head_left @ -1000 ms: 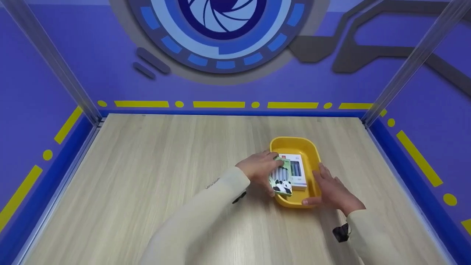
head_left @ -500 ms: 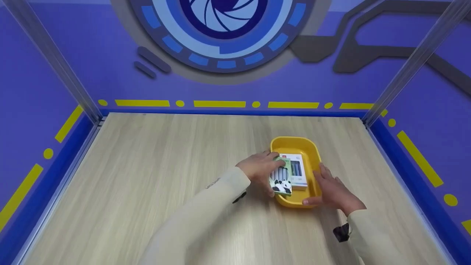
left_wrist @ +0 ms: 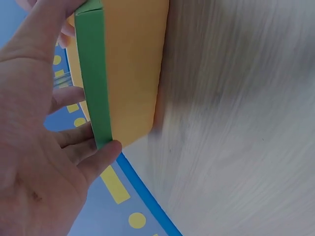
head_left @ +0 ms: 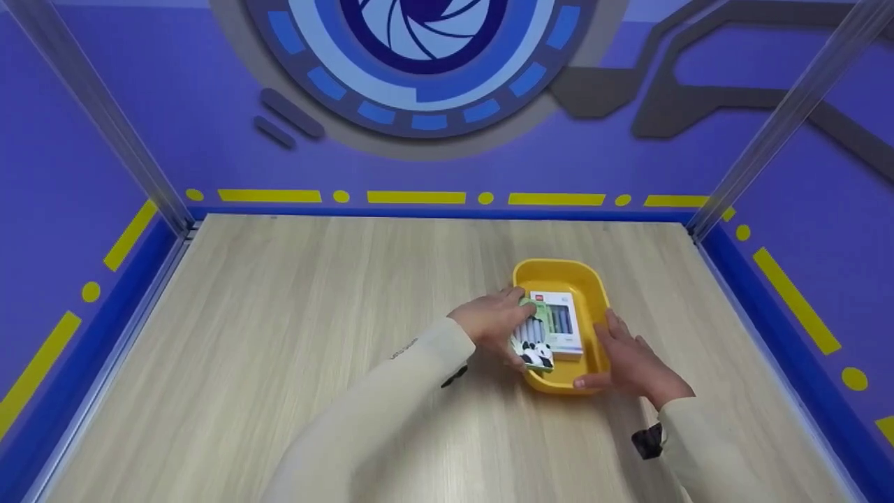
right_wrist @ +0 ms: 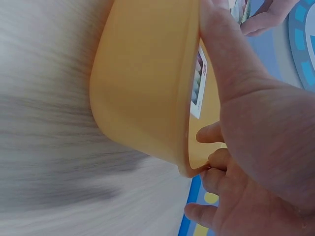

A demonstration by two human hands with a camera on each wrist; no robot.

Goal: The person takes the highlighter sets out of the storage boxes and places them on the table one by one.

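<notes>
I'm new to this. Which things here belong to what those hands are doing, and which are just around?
Seemingly part of the job:
- green panda box, in the grip of the left hand
- yellow tub, with the right hand at its rim
- white box, inside the tub

Just surroundings:
- wooden table
- patterned wall
- metal posts

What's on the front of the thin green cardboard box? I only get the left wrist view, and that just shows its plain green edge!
Observer: The head view shows a black-and-white panda print on the thin green cardboard box.
Operator: Cool! Is anything inside the rounded yellow plastic tub?
Observer: Yes, a flat white rectangular cardboard box lies in it.
Operator: And is the right hand touching the tub?
Observer: Yes, the head view shows it on the tub's right side.
</notes>
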